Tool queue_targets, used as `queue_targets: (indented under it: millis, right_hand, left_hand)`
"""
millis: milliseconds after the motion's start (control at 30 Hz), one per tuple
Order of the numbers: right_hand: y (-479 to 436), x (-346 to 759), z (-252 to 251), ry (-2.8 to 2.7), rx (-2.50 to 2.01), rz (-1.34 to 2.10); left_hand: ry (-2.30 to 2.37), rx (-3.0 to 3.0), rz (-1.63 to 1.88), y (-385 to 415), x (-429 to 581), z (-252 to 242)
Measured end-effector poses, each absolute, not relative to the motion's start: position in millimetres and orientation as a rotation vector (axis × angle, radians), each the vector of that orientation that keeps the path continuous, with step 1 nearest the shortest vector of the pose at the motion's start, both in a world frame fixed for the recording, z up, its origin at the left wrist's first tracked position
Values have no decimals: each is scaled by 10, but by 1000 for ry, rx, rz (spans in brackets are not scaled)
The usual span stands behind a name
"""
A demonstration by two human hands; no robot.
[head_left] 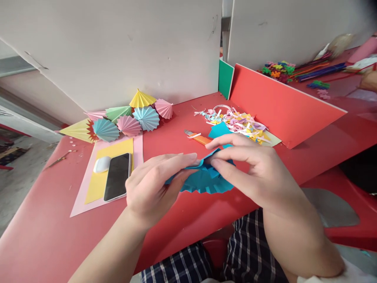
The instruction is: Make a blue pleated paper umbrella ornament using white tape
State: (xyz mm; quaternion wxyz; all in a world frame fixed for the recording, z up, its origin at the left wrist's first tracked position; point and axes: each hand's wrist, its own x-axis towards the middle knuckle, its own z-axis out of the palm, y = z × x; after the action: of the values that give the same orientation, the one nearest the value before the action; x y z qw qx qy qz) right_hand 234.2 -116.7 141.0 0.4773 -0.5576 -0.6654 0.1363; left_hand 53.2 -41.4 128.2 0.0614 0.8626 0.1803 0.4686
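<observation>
Between my two hands is a blue pleated paper (206, 182), its zigzag lower edge fanning out toward me above the red table. My left hand (157, 181) pinches its left part, thumb below and fingers on top. On the other side my right hand (247, 165) grips the folded upper edge between thumb and fingers. Parts of the paper are hidden behind my fingers. Just beyond my right fingertips lies an orange utility knife (200, 138). A flat piece of blue paper (219, 129) lies beside it.
Several folded paper umbrellas (146, 118) stand at the back left. A phone (118, 177) and a white case (102, 164) rest on yellow and pink sheets. Paper scraps (235, 120) lie before a red board (279, 102). Craft pieces (278, 70) and another person's hand (368, 80) are at far right.
</observation>
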Motion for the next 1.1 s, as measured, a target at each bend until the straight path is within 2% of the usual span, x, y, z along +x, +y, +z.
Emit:
queue_targets:
  millis: [133, 433, 600, 900, 1100]
  right_hand:
    - [-1201, 2303, 1427, -1642, -1380, 283]
    - [-1257, 2184, 1443, -1648, -1482, -43]
    - [-1242, 2169, 1433, -1651, -1484, -91]
    - [-1239, 2157, 1426, -1663, -1492, -92]
    - [-1233, 2164, 1422, -1673, -1496, -81]
  left_hand:
    - [382, 2626, 1427, -398, 543, 1312]
    - [373, 2596, 1481, -415, 549, 1223]
    - [319, 2464, 1537, -388, 578, 1180]
    - [584, 2343, 1535, -460, 560, 1138]
    - [553, 2325, 1501, -455, 546, 1130]
